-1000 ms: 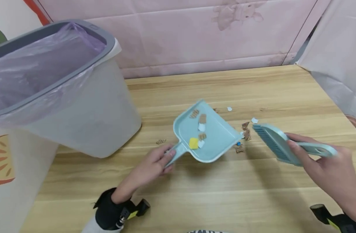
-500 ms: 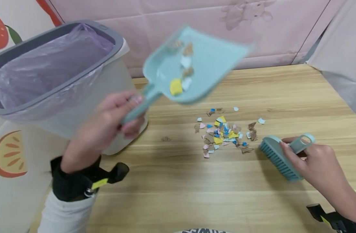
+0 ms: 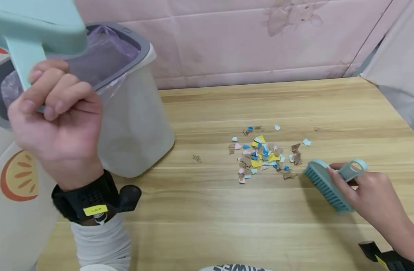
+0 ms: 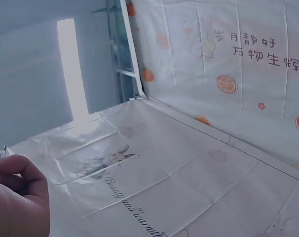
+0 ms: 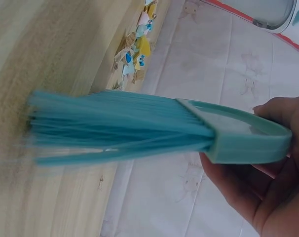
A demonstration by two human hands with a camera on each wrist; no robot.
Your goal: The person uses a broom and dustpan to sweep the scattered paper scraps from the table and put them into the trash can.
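Behind our raised left hand (image 3: 56,120) stood the white plastic bin with a grey rim and purple liner (image 3: 134,113), and we clenched the handle of the pale green plastic dustpan (image 3: 34,28) above its mouth, apparently to tip it in. Our right hand (image 3: 372,195) grasped the teal plastic hand brush (image 3: 325,186), bristles on the wooden tabletop (image 3: 261,226). Just left of it lay the pile of coloured paper scraps (image 3: 262,156).

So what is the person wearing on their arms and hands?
Both hands are bare, with no gloves. The left hand has a black strap round the wrist, with a small yellow label on it and a white sleeve below. The right hand has a black strap with a bit of yellow, mostly out of view.
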